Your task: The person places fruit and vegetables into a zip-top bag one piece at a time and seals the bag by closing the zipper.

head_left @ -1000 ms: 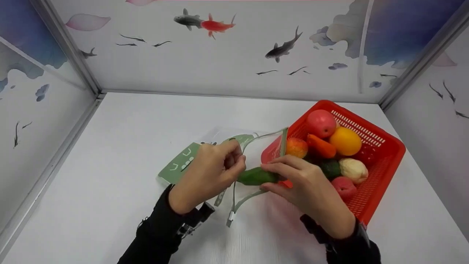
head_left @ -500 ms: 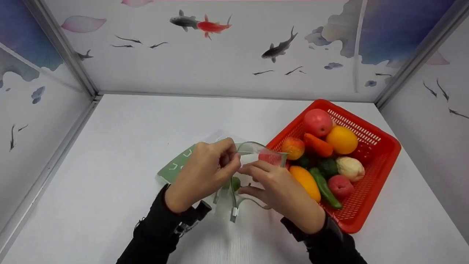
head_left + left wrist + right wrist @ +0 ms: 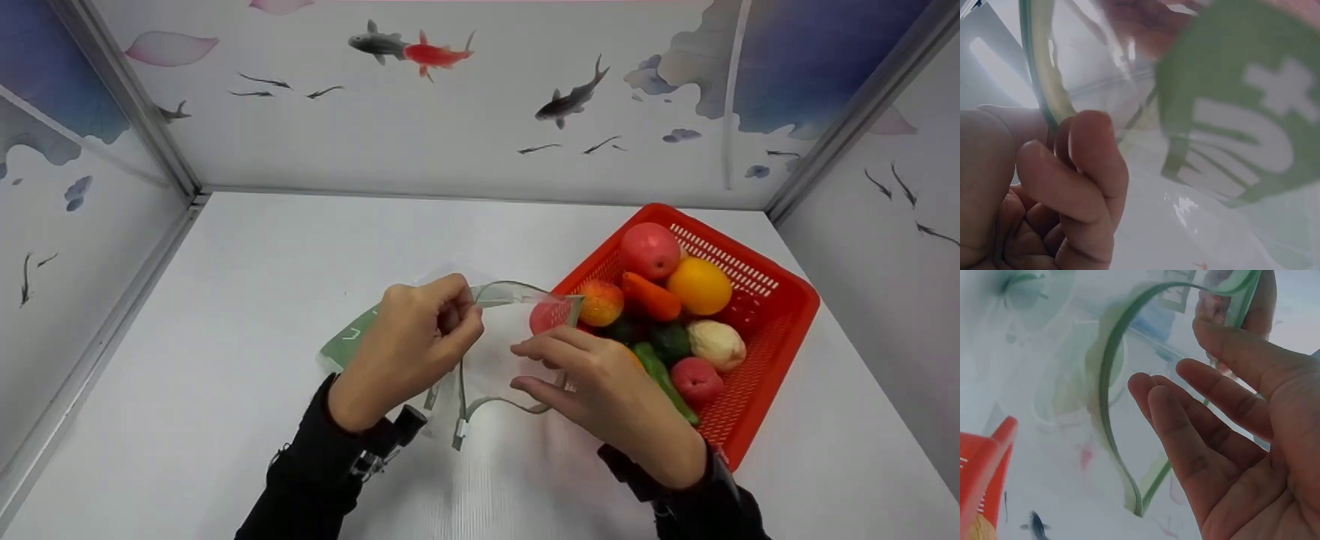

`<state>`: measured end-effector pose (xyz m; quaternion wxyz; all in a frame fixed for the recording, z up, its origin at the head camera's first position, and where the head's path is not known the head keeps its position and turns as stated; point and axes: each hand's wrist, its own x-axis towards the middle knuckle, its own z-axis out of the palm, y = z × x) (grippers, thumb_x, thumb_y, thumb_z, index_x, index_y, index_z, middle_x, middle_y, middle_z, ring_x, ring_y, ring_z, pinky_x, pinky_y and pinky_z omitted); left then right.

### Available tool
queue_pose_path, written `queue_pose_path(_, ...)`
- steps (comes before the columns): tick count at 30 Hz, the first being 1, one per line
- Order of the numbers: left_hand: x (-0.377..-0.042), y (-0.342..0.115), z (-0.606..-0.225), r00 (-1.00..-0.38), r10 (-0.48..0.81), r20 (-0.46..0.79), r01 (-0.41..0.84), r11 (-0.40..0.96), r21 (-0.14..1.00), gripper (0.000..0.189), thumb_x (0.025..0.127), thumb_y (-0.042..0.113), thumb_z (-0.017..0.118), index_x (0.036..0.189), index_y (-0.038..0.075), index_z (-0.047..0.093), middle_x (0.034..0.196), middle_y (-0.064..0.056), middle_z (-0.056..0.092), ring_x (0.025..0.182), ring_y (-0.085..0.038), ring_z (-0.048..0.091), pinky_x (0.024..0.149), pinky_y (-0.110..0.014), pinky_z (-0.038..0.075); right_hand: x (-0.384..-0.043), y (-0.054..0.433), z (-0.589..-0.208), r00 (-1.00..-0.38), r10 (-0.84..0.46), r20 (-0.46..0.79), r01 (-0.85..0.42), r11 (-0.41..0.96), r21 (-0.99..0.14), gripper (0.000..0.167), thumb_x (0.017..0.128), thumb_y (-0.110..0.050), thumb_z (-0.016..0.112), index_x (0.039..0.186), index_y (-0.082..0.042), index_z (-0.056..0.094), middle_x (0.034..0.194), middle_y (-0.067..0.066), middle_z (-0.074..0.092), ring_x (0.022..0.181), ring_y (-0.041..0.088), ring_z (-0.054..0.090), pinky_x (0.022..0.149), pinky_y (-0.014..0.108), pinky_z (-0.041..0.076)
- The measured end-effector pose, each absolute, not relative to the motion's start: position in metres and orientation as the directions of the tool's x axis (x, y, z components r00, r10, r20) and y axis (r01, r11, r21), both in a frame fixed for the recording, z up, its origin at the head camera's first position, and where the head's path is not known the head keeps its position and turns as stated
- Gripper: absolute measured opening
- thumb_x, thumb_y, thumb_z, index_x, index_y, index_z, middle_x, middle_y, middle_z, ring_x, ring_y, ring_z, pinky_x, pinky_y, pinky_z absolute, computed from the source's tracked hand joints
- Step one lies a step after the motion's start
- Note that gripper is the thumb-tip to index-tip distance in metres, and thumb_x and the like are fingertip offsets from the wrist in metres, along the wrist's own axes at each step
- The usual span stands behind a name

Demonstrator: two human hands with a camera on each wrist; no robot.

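My left hand [image 3: 409, 349] pinches the rim of a clear zip bag [image 3: 517, 406] between thumb and fingers. Green print with white lettering [image 3: 1230, 129] shows on the bag in the left wrist view. The bag's mouth gapes to the right, towards the basket. At that mouth my right hand [image 3: 615, 397] holds nothing, its fingers loosely bent and spread from the thumb. In the right wrist view, the green-edged rim [image 3: 1107, 371] curves beyond the right fingers [image 3: 1176, 422]. Most of the bag's body lies behind my left hand, so its contents are hidden.
A red basket [image 3: 784, 345] stands at the right, close to my right hand. It holds a carrot [image 3: 651, 296], an orange [image 3: 700, 286], a green chili pepper [image 3: 666, 382] and several other fruits and vegetables. Printed panels [image 3: 450, 135] wall in the white table [image 3: 285, 247].
A second ago my right hand held a long green vegetable at the bag's mouth. It moved left into the mouth, let go, and has drawn back to the right. My left hand has shifted slightly left.
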<state>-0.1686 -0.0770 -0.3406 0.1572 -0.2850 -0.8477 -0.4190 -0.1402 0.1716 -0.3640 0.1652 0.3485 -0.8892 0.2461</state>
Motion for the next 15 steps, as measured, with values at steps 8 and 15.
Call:
queue_pose_path(8, -0.166, -0.078, -0.341, -0.8, 0.352, 0.486, 0.6, 0.478, 0.642, 0.016, 0.092, 0.002, 0.062, 0.078, 0.011, 0.062, 0.06, 0.007, 0.054, 0.055, -0.002, 0.045, 0.053, -0.019, 0.039, -0.127, 0.229, -0.342, -0.806, -0.339, 0.485, -0.531, 0.775, -0.343, 0.037, 0.082, -0.021, 0.094, 0.117, -0.019, 0.082, 0.106, -0.008, 0.081, 0.092, 0.009, 0.075, 0.087, 0.011, 0.056)
queue_pose_path(15, -0.164, -0.08, -0.336, -0.804, 0.372, 0.464, 0.594, 0.464, 0.658, 0.018, 0.094, 0.003, 0.062, 0.078, 0.011, 0.061, 0.061, 0.008, 0.053, 0.055, -0.003, 0.045, 0.052, -0.019, 0.038, -0.141, 0.299, -0.333, -0.909, -0.211, 0.36, -0.301, 0.929, -0.215, 0.051, 0.086, -0.034, 0.091, 0.128, -0.01, 0.076, 0.114, 0.016, 0.08, 0.086, 0.031, 0.074, 0.073, 0.035, 0.065)
